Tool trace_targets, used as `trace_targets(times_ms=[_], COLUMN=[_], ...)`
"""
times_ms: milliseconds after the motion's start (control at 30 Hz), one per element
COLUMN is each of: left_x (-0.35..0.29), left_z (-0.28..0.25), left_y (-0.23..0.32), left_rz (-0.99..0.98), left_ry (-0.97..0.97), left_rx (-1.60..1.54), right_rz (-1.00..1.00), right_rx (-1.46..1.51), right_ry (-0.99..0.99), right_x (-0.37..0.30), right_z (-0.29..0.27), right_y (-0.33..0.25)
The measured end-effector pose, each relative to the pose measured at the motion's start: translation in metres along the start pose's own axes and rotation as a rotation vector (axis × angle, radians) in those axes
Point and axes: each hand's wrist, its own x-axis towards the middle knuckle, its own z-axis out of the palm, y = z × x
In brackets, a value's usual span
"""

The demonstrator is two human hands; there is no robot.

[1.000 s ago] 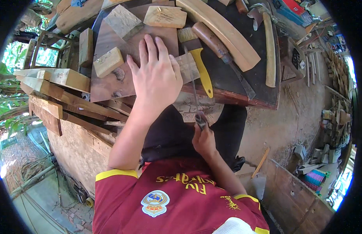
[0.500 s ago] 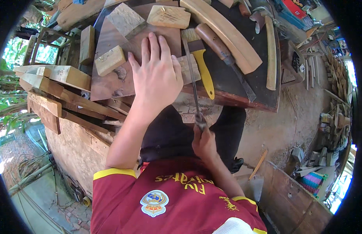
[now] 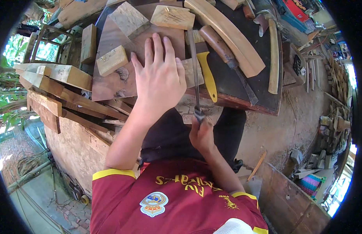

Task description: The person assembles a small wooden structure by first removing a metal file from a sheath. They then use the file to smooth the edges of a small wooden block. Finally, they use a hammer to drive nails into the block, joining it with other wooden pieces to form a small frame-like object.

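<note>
My left hand (image 3: 159, 80) lies flat, fingers spread, across a small wood block (image 3: 190, 72) on a brown board (image 3: 122, 86). My right hand (image 3: 202, 135), close to my lap, is closed round the handle of a saw (image 3: 196, 70). The saw's long thin blade shows almost edge-on and points away from me. It crosses the block just right of my left hand; how deep it sits I cannot tell. Beside the blade is a flat brush (image 3: 207, 74) with a yellow handle. Past it lies a wooden-handled chisel-like tool (image 3: 219, 46) with a dark blade.
Wood blocks (image 3: 128, 20) lie beyond my left hand, with another block (image 3: 112, 61) to its left. A thick curved timber (image 3: 231, 41) and a slim curved stick (image 3: 273, 58) lie at the table's right. Stacked offcuts (image 3: 52, 84) stand at the left.
My right hand and the saw have moved a little forward, away from my body. My left hand stays on the block. The whole view has shifted slightly.
</note>
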Motion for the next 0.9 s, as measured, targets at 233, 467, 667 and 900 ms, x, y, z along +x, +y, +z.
trace_targets(times_ms=[233,467,667,900], left_x=[0.001,-0.001,-0.006,-0.008], left_z=[-0.002,-0.003,-0.014,-0.011], left_y=[0.0,-0.002,0.006,0.007], left_rz=[-0.001,0.019,0.067,0.074], left_ry=[-0.01,-0.048,-0.102,-0.082], left_rx=[-0.003,0.001,-0.053,-0.066], right_rz=[-0.014,-0.08,-0.217,0.068], right_rx=[0.047,-0.053,-0.006,0.177], right_ry=[0.03,0.005,0.206,0.189], right_x=[-0.024,0.011,0.006,0.001], right_z=[0.019,0.012,0.026,0.012], right_y=[0.031,0.004,0.01,-0.035])
